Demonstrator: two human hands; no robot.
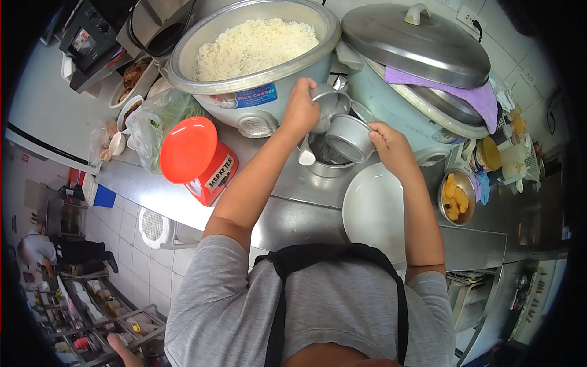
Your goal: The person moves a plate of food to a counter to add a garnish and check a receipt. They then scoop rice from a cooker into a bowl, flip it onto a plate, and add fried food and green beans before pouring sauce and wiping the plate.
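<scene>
My left hand (301, 109) is closed on the rim of a shiny cup (330, 105), just in front of the rice cooker. My right hand (390, 145) grips the edge of a small round metal tin (351, 138), which is tilted. Both are held over a metal pot (331, 169) on the counter, which seems to have water in it. A white handle (306, 155) sticks out at the pot's left side; what it belongs to is hidden. A large white plate (374, 211) lies below my right forearm.
An open rice cooker (254, 104) full of rice (257, 49) stands behind my hands, beside a lidded cooker (391, 101) with a purple cloth (455, 92). Left is a red scale (199, 160); right, a bowl (457, 197) of yellow pieces. Another person (61, 248) is at lower left.
</scene>
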